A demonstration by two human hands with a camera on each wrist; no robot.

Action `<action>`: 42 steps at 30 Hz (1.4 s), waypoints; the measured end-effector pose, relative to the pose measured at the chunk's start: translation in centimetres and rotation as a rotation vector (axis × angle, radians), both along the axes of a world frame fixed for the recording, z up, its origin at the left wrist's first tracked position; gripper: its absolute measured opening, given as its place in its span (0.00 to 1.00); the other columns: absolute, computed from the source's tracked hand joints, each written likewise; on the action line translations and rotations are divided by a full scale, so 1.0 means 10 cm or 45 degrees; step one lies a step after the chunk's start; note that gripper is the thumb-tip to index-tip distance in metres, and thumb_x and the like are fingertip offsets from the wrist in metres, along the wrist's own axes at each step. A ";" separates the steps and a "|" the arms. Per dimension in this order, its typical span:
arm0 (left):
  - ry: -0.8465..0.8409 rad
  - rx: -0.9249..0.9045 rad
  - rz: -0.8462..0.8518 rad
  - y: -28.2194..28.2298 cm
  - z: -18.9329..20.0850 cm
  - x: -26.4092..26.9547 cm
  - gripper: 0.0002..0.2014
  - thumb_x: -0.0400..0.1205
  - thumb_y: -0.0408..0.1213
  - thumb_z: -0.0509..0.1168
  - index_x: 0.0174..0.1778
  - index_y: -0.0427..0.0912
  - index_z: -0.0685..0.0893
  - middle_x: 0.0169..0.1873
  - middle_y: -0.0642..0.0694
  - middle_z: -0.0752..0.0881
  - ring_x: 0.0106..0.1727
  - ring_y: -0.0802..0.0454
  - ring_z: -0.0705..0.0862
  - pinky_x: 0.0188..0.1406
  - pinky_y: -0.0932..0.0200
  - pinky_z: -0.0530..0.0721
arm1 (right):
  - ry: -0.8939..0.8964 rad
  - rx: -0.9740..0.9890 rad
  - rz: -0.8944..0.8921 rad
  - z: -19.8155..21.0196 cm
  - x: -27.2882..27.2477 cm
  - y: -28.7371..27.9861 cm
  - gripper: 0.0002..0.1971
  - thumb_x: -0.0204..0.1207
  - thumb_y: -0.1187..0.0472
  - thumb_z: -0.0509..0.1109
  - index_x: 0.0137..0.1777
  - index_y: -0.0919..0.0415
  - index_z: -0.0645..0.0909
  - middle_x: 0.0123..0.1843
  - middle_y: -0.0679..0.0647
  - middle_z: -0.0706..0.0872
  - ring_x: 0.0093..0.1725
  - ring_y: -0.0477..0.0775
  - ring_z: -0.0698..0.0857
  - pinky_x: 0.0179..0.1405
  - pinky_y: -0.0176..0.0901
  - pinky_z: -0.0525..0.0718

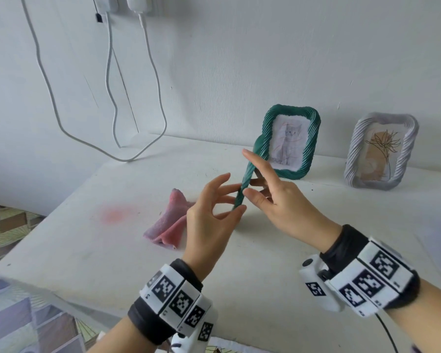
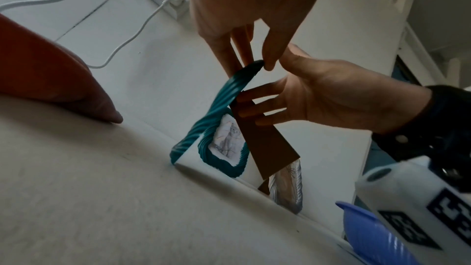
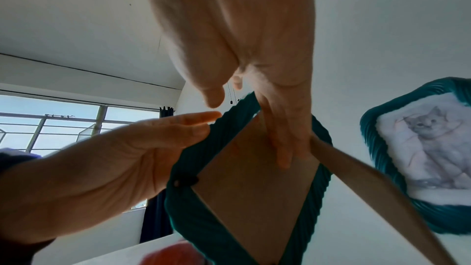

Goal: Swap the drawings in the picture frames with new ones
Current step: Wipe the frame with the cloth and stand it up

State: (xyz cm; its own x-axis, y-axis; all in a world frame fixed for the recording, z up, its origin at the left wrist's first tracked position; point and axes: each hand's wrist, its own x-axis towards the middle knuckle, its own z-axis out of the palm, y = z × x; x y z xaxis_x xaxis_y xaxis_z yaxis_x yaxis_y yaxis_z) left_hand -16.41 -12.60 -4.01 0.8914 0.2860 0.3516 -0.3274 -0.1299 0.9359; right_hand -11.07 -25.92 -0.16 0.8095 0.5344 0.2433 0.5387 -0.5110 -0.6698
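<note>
The green picture frame [image 1: 247,174] is held edge-on above the counter [image 1: 112,250] between both hands, seen almost side-on from the head view. The left hand [image 1: 211,212] steadies its lower end with loosely spread fingers, thumb tip against the twisted rim. The right hand [image 1: 273,200] lies against the frame's back, fingers straight on the brown backing board [image 3: 254,188]; a brown stand flap [image 3: 369,184] angles away from it. Whether a drawing sits inside this frame cannot be told.

Beyond the right hand, a second green frame [image 1: 290,141] stands against the wall holding a grey cat drawing [image 1: 288,142]. Further right of that hand, a pale lilac frame [image 1: 382,151] holds a line drawing of a flower [image 1: 382,151]. All have rope-like ribbed rims. A pink cloth [image 1: 168,222] lies just left of the left hand.
</note>
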 end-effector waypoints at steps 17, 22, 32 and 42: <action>0.109 0.302 -0.145 0.10 -0.09 0.11 0.27 0.74 0.28 0.70 0.65 0.51 0.69 0.52 0.58 0.82 0.52 0.63 0.81 0.43 0.73 0.81 | 0.232 0.209 -0.359 -0.13 -0.03 -0.14 0.23 0.81 0.67 0.56 0.72 0.48 0.59 0.48 0.70 0.84 0.42 0.71 0.83 0.36 0.59 0.81; 0.206 0.477 -0.097 0.38 -0.06 0.30 0.25 0.75 0.30 0.69 0.68 0.48 0.72 0.61 0.52 0.79 0.57 0.58 0.79 0.46 0.74 0.81 | 0.263 0.350 -0.252 -0.05 0.03 -0.18 0.28 0.79 0.71 0.57 0.68 0.36 0.63 0.50 0.70 0.80 0.27 0.60 0.73 0.30 0.48 0.79; 0.348 0.332 -0.221 0.77 0.13 0.68 0.35 0.75 0.18 0.63 0.74 0.51 0.64 0.65 0.45 0.77 0.42 0.50 0.83 0.43 0.56 0.87 | 0.283 0.551 -0.003 0.07 0.29 -0.01 0.30 0.76 0.71 0.57 0.70 0.36 0.66 0.67 0.21 0.67 0.72 0.38 0.69 0.75 0.41 0.66; 0.275 0.505 -0.142 1.22 0.38 1.32 0.35 0.72 0.17 0.65 0.70 0.53 0.67 0.58 0.47 0.76 0.41 0.46 0.82 0.40 0.39 0.88 | 0.361 0.490 0.140 0.10 0.99 0.33 0.41 0.59 0.70 0.65 0.67 0.30 0.65 0.67 0.18 0.64 0.65 0.15 0.62 0.64 0.26 0.56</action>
State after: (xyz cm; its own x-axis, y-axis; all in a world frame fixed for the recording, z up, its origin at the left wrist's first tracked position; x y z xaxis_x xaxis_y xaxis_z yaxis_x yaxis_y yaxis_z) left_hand -3.24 -0.40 -0.20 0.9739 0.0650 0.2174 -0.1629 -0.4663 0.8695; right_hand -1.21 -22.59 0.84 0.8163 0.5349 0.2178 0.3445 -0.1483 -0.9270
